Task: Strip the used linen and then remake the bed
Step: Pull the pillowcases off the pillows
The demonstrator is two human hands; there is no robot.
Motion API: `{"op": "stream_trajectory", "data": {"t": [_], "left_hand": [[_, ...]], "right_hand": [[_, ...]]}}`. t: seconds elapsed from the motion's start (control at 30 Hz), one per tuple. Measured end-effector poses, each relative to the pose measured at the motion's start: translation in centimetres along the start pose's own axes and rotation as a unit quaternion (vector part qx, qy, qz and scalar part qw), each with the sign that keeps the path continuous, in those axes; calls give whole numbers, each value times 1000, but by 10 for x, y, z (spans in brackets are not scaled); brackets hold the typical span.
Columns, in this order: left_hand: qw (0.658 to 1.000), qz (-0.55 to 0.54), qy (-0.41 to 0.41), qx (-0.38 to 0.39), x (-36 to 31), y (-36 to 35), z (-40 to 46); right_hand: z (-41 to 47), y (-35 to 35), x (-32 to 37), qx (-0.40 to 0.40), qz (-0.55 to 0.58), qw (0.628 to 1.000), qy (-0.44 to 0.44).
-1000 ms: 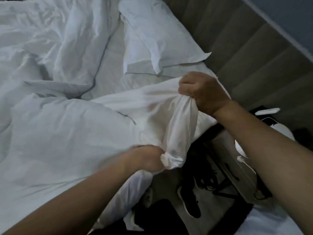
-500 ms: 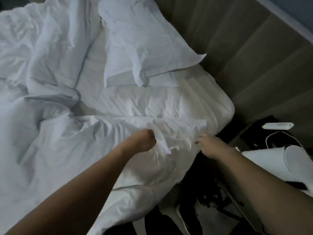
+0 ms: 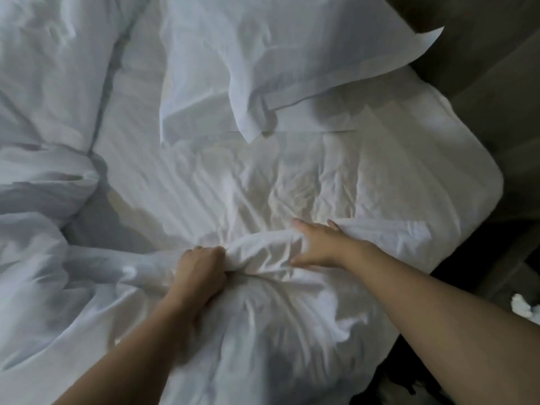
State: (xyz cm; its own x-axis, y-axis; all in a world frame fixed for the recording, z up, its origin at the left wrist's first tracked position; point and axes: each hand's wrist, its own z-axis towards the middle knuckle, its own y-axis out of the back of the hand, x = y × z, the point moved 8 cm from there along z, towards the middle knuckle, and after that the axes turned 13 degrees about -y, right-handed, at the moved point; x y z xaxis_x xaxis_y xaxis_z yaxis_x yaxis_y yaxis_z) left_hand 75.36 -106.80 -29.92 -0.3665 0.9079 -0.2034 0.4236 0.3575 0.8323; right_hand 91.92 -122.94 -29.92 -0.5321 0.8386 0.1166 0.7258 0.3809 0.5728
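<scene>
A white duvet lies crumpled across the near half of the bed. My left hand grips a bunched fold of its top edge in a fist. Just to the right, my right hand lies on the same raised fold with fingers stretched forward and the thumb under the ridge. Beyond the hands the wrinkled white fitted sheet covers the mattress. A white pillow in a loose case lies at the head of the bed.
More rumpled white bedding is heaped on the left side. A dark padded headboard runs along the right. Dark floor and a small white object show past the bed's right edge.
I have leaned in closer over the bed. Both hands moved forward along the duvet edge; the left hand now holds a bunched fold, and the right hand has spread over it.
</scene>
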Motion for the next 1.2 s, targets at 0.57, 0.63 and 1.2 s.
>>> {"op": "stream_trajectory", "data": {"t": [0.57, 0.63, 1.2], "left_hand": [[902, -411, 2, 130, -95, 177, 14], [951, -263, -30, 158, -91, 171, 22], [935, -215, -235, -155, -244, 389, 28]], "right_hand": [[-226, 168, -67, -175, 34, 984, -22], [-225, 178, -72, -170, 32, 985, -25], [-217, 249, -139, -122, 344, 929, 53]]}}
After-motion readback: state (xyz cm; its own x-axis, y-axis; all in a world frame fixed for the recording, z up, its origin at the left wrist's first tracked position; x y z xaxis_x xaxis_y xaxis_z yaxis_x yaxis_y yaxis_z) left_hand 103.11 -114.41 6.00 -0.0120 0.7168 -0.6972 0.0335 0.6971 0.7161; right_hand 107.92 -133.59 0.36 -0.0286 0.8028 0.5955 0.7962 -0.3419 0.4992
